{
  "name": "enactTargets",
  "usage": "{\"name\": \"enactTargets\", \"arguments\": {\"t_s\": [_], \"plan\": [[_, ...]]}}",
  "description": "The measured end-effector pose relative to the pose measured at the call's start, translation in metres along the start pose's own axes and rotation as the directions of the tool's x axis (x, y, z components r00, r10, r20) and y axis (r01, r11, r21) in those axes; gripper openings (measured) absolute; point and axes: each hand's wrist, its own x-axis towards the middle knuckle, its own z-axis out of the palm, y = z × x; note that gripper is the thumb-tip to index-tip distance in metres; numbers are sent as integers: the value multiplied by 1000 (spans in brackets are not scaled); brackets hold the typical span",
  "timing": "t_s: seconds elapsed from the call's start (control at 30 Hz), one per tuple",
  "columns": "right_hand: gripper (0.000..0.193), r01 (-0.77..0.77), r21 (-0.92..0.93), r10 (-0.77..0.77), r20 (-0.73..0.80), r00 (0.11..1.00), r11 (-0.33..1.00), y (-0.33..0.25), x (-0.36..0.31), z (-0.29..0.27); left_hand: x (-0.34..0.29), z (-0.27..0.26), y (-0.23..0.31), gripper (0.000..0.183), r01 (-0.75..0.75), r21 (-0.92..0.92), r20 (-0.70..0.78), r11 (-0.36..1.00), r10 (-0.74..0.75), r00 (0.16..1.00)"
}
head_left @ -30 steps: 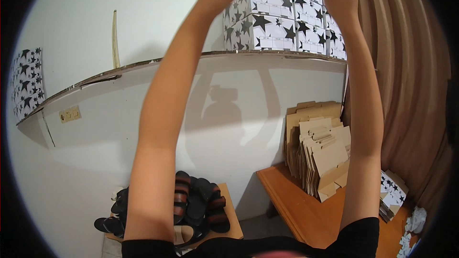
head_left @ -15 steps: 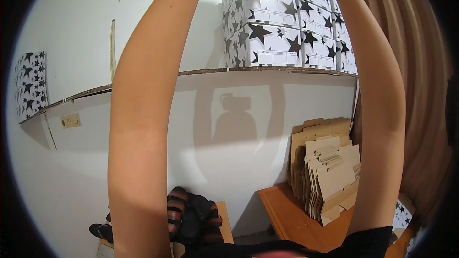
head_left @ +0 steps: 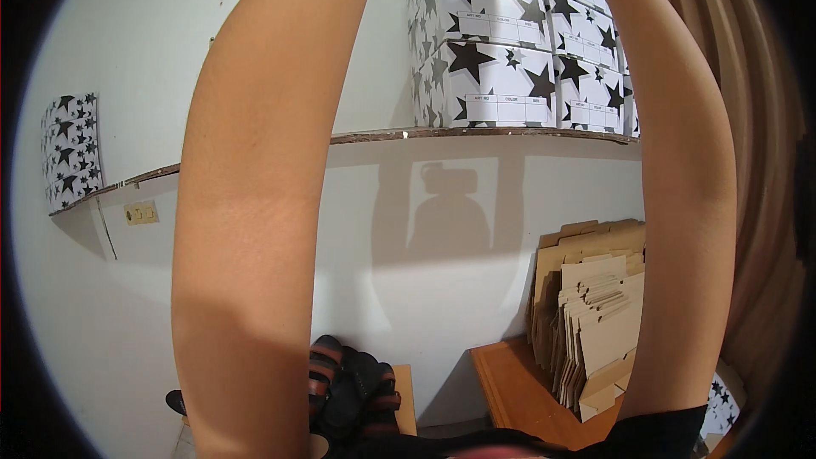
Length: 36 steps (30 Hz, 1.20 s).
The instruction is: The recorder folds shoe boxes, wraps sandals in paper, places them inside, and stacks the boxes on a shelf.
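Both my bare arms reach straight up, and my hands lie beyond the upper edge of the head view. My left forearm (head_left: 255, 161) rises to the left of a stack of star-patterned boxes (head_left: 501, 85). To the right, my right forearm (head_left: 684, 161) passes in front of part of that stack. These white boxes with black and grey stars stand in several tiers on a wall shelf (head_left: 365, 135). Whatever my hands hold or touch is hidden, as is the top of the stack.
Flat brown cardboard pieces (head_left: 595, 306) lean upright on a wooden table (head_left: 501, 374) at lower right. Black and brown sandals (head_left: 353, 382) lie piled at lower left centre. A star-patterned box (head_left: 72, 153) sits at the shelf's left end. A brown curtain (head_left: 765, 161) hangs at right.
The view has shifted slightly, so the boxes, shelf and cardboard appear farther right and a little lower. My left arm looks larger and its wrist has left the top of the view.
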Motion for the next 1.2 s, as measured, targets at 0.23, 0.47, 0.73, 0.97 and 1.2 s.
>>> {"name": "enactTargets", "arguments": {"t_s": [0.23,0.47,0.73,0.97,1.2], "plan": [[24,199,-157,-216,-101,971,967,13,14,9,11,11,-2,35,139,-105,67,985,-132,989],[42,248,-313,-253,24,967,917,24,1,15,11,18,-12,53,222,97,197,970,-238,951],[53,240,-374,-187,172,967,896,43,-3,24,26,37,-50,74,80,107,171,991,-98,980],[55,192,-401,-98,241,965,896,51,-32,20,7,52,-63,73,274,6,195,962,-270,943],[52,168,-495,-35,267,963,852,39,-56,36,6,48,-87,60,250,-41,296,967,-227,928]]}}
